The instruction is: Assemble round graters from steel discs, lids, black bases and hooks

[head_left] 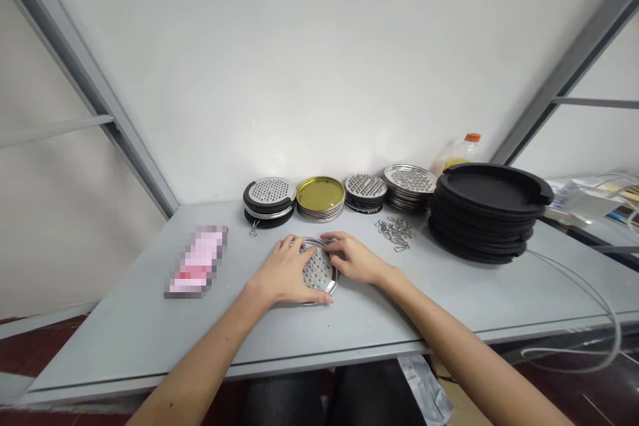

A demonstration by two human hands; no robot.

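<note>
A round metal grater disc (318,269) with a shiny rim lies on the table in front of me. My left hand (287,271) spans its left side, fingers bent over the far rim and thumb along the near edge. My right hand (355,257) grips the rim at the upper right with bent fingers. Part of the disc is hidden under both hands. Behind it stands a stack of gold-coloured round lids (320,194). To the right of my right hand lies a small pile of metal clips (397,233).
Along the wall stand a black-edged grater stack (272,192), a stack of coarse grater discs (366,186) and another of wider discs (410,180). Black round holders (492,213) are piled at right, before an orange-capped bottle (464,150). A blurred-out pink object (200,259) lies left.
</note>
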